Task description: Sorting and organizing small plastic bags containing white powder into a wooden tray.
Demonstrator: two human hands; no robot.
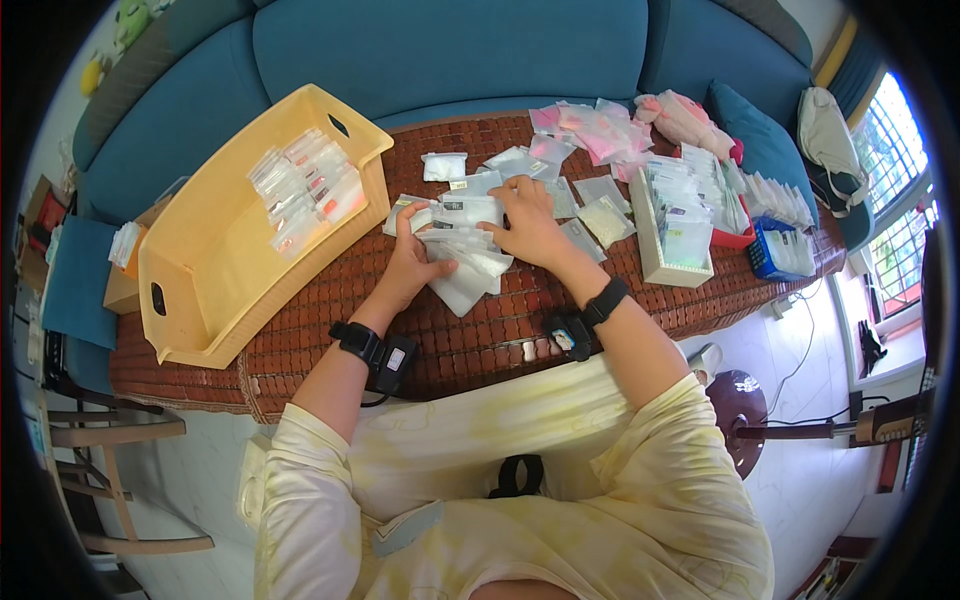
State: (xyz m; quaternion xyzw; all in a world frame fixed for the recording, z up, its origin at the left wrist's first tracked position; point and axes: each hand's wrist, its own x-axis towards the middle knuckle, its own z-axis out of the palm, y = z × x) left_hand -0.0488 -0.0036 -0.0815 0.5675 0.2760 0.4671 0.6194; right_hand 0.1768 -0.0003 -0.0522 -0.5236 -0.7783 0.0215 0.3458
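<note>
Both hands are at a stack of small clear zip bags (469,259) with whitish contents and small labels, lying on a brown tile mat. My left hand (415,259) is at the stack's left side, fingers bent around its edge. My right hand (529,221) reaches over the right side, its thumb and fingertips on the upper bags. Above the stack lies a separate white-filled bag (444,166). More loose bags, one with pale beads (605,222), lie right of my right hand. Whether my fingers grip any bag firmly is hard to tell.
At the left stands a large yellow plastic bin (202,262) holding rows of bags. Pink-filled bags (600,131) lie at the back beside a pink plush toy (686,124). On the right are a white box (677,271), a red basket (735,238) and a blue basket (765,259), all with bags.
</note>
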